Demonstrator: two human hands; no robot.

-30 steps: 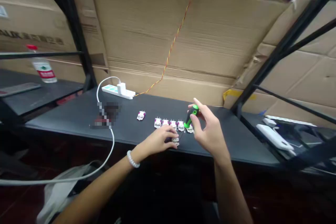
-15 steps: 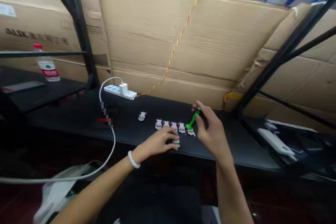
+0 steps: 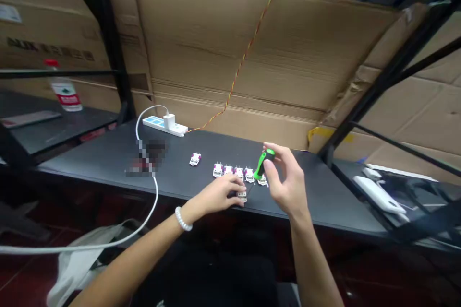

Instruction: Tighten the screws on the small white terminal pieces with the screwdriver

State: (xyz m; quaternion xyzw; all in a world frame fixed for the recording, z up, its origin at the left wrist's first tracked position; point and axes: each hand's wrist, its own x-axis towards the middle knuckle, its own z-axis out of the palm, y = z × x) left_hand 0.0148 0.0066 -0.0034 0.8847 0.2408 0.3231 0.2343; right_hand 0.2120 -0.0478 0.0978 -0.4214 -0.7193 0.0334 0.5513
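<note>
My right hand (image 3: pixel 286 180) is closed round a green and black screwdriver (image 3: pixel 261 164), its tip pointing down towards a small white and magenta part (image 3: pixel 241 195) near the front edge of the black table (image 3: pixel 108 158). My left hand (image 3: pixel 219 193), with a pearl bracelet at the wrist, pinches that part and holds it on the table. Just behind my hands, several similar white and magenta parts (image 3: pixel 233 171) stand in a row. One more such part (image 3: pixel 195 159) lies apart to the left.
A white power strip (image 3: pixel 164 125) with a charger and white cable (image 3: pixel 153 187) lies at the back left. Cardboard sheets (image 3: pixel 252 57) line the back wall, with a red and yellow twisted wire (image 3: pixel 245 57) hanging down. A bottle (image 3: pixel 63 88) stands far left. White devices (image 3: pixel 376 192) lie right.
My right hand has shifted slightly and tilted the screwdriver more upright over the part. The left hand has stayed on the part. The camera view moved a little.
</note>
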